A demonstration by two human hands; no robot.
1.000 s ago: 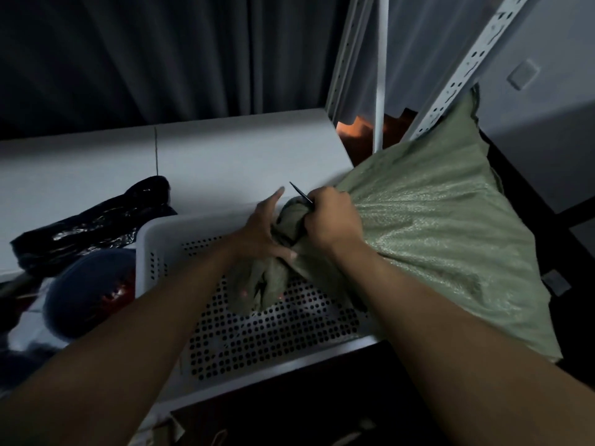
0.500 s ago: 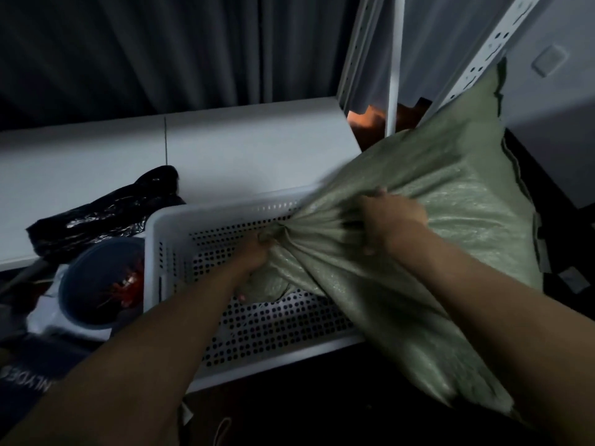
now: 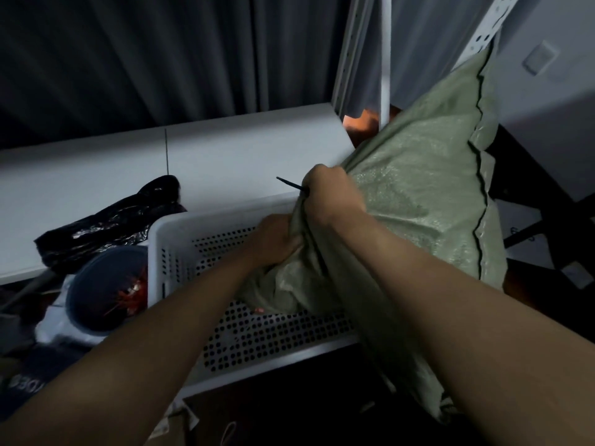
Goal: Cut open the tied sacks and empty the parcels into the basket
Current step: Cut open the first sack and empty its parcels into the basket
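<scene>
A big green woven sack [image 3: 418,188] lies tilted over the right side of a white perforated basket [image 3: 193,233], its bunched neck hanging down into the basket. My right hand [image 3: 331,197] grips the gathered neck from above, and a thin black tie end [image 3: 289,185] sticks out to the left of that fist. My left hand [image 3: 273,243] grips the sack's mouth just below, inside the basket. The sack's contents are hidden.
A white table [image 3: 128,175] runs behind the basket with a crumpled black plastic bag [image 3: 112,226] on it. A dark blue bucket [image 3: 103,291] with red bits stands left of the basket. White slotted shelf posts [image 3: 363,59] rise at the back right.
My right hand has moved from the sack's body back to its neck. The black tie end shows again. The sack is raised steeper, and my left hand holds lower on the mouth.
</scene>
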